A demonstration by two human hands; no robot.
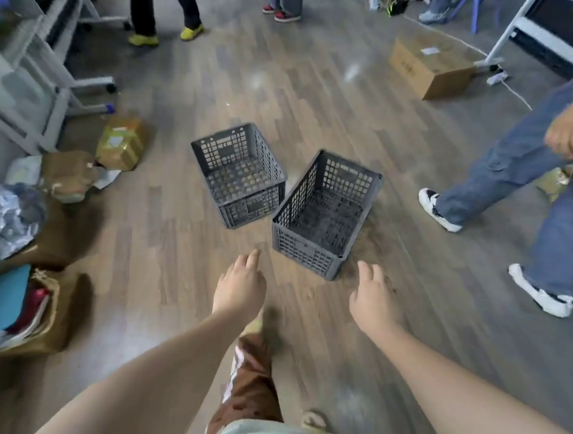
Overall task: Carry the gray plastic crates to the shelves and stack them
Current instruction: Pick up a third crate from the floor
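Two gray crates sat on the wood floor (318,85), mid-floor, upright, open side up: left crate (239,174) and right crate (325,215), corners nearly touching. Left hand (240,285) and right hand (374,297) reached toward them, fingers relaxed and loosely apart, holding nothing, short of the right crate. A cardboard box (429,66) lay toward the far right. Bags (9,215) lay along the left edge.

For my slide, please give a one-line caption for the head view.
Both bare hands, left hand and right hand, reach toward two empty gray crates on the wooden floor.
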